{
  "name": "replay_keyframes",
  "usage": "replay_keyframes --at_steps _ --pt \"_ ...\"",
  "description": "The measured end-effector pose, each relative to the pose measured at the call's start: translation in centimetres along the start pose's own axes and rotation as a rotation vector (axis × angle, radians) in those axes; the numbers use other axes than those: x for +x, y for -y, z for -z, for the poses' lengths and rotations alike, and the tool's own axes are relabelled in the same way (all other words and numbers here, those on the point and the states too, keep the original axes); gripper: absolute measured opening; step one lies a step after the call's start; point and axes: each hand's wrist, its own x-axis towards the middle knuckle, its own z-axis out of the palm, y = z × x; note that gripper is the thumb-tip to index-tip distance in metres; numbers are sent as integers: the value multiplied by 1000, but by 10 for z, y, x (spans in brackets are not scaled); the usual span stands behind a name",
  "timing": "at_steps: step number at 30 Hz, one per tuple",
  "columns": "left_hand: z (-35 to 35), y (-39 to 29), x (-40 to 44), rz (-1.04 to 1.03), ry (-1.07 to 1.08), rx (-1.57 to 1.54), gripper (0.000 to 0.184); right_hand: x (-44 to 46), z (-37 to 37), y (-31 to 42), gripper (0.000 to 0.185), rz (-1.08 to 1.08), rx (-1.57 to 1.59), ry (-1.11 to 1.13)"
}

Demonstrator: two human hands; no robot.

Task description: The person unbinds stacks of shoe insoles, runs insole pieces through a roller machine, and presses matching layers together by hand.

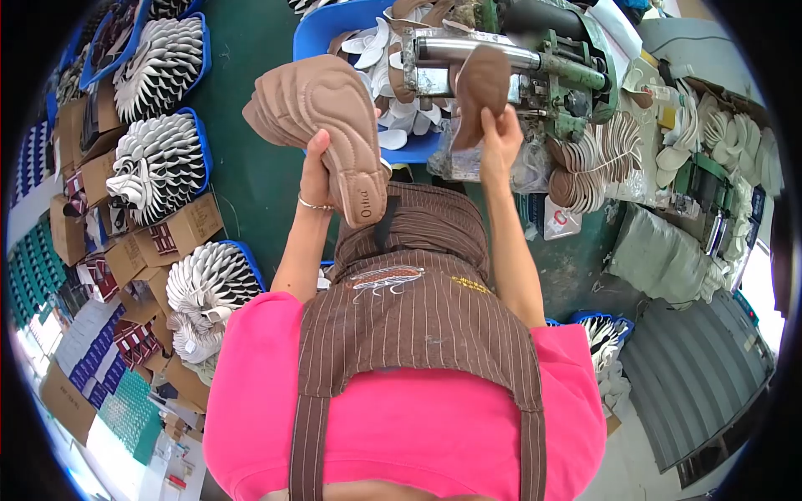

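Observation:
My left hand (317,171) is closed around a stack of tan-brown shoe insoles (338,108). The top one has stitched wavy lines and dark lettering on its heel. Pinched in my right hand (501,144) is a single brown insole (483,88), raised on edge in front of the metal rollers (476,53) of a green machine (576,71). From this view I cannot tell whether that insole touches the rollers.
Below the machine's left side, a blue bin (322,33) holds loose white and brown pieces. Bundled brown insoles (576,179) lie right of it. Blue crates of white insoles (159,167) and cardboard boxes (196,221) line the left. A grey corrugated panel (693,376) stands lower right.

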Motion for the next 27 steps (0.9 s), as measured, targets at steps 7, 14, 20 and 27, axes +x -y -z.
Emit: replay_keyframes --at_steps 7,14,20,27 --pt "-2 15 -8 -62 -141 -3 51 -44 -11 31 17 -208 159 -110" --pt "-23 24 2 -78 -142 241 48 11 -12 15 30 -296 70 74" --pt "-27 48 15 -221 -252 440 49 -61 -55 65 34 -305 171 250" --pt "-33 53 17 -274 -196 295 52 -67 -48 57 38 -189 323 137"
